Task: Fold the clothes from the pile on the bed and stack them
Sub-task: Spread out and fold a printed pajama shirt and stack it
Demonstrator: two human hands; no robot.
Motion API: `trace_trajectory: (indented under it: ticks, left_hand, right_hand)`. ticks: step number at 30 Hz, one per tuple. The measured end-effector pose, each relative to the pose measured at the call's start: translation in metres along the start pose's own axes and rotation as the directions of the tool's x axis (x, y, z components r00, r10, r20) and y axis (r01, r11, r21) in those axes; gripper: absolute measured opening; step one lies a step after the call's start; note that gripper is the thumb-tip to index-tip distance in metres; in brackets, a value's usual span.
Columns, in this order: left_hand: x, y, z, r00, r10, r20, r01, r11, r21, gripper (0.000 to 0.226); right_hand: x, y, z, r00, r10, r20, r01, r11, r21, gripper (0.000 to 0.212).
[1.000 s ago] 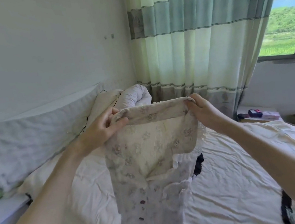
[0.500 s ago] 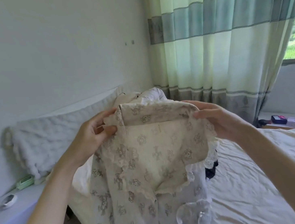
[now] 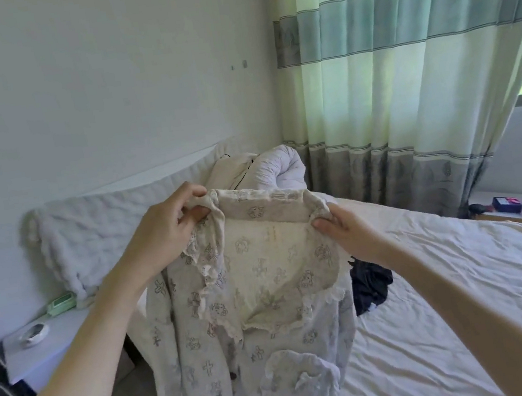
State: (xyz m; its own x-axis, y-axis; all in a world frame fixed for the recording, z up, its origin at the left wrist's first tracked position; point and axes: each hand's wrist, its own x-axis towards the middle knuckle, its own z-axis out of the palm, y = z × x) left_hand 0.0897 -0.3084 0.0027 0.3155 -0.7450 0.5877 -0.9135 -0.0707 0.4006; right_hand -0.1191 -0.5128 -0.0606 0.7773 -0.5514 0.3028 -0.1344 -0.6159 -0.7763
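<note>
Left hand (image 3: pixel 163 231) and right hand (image 3: pixel 341 233) each pinch a collar corner of the patterned shirt (image 3: pixel 236 318), held up over the bed (image 3: pixel 450 288). The shirt partly hides a dark garment (image 3: pixel 370 281) lying behind; a striped curtain (image 3: pixel 403 77) hangs far right.

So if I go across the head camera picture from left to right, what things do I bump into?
White dish → green box → left hand → printed shirt → right hand → dark garment → striped curtain → small dark box.
</note>
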Motion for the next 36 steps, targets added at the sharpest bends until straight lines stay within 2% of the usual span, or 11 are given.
trace_trajectory:
  ticks: [3,8,11,15,20,22,24,26,28,31,36]
  left_hand:
    - [-0.015,-0.011,-0.004,0.997,-0.074,0.03,0.073,0.997,0.037,0.013]
    - [-0.059,-0.026,0.001,0.963,-0.186,-0.196,0.161,0.977,-0.139,0.019]
    - [-0.067,-0.014,0.0,0.972,-0.118,-0.203,0.081,0.98,-0.181,0.036]
    - [-0.055,0.002,-0.007,0.98,-0.012,-0.198,-0.03,0.978,-0.205,0.035]
    - [-0.045,-0.008,-0.027,0.986,0.015,-0.167,-0.053,0.972,-0.229,0.031]
    - [-0.045,-0.017,-0.036,0.989,0.005,-0.151,-0.038,0.976,-0.215,0.031]
    - [-0.048,-0.025,-0.042,0.989,-0.008,-0.145,-0.024,0.976,-0.215,0.031]
    - [-0.051,-0.031,-0.047,0.99,-0.014,-0.142,-0.017,0.977,-0.214,0.03]
    - [-0.054,-0.033,-0.051,0.99,-0.017,-0.139,-0.013,0.976,-0.217,0.03]
    - [-0.06,-0.035,-0.056,0.992,-0.007,-0.13,-0.021,0.976,-0.216,0.031]
    - [-0.07,-0.042,-0.074,0.987,-0.029,-0.159,-0.009,0.973,-0.231,0.026]
  right_hand:
    - [-0.008,-0.001,0.015,0.997,-0.004,-0.073,0.014,0.991,0.131,0.017]
    - [-0.022,-0.001,0.013,0.92,-0.071,-0.386,0.146,0.975,0.169,0.046]
    - [-0.026,-0.001,0.023,0.943,-0.093,-0.319,0.15,0.976,0.159,0.04]
    - [-0.033,0.003,0.051,0.979,0.075,-0.187,-0.007,0.94,0.34,0.039]
    - [-0.045,0.007,0.075,0.965,0.216,0.151,-0.259,0.68,0.686,0.018]
    - [-0.043,-0.002,0.089,0.978,0.187,0.091,-0.206,0.823,0.53,0.025]
    - [-0.045,-0.015,0.108,0.986,0.077,-0.149,-0.041,0.973,0.228,0.035]
    - [-0.051,-0.031,0.131,0.923,-0.163,-0.349,0.153,0.987,-0.056,0.025]
    - [-0.055,-0.039,0.158,0.891,-0.321,-0.321,0.224,0.926,-0.302,0.031]
    - [-0.049,-0.045,0.188,0.986,-0.069,-0.153,0.031,0.972,-0.233,0.054]
    - [-0.027,-0.041,0.197,0.996,0.049,-0.077,-0.057,0.993,-0.102,0.035]
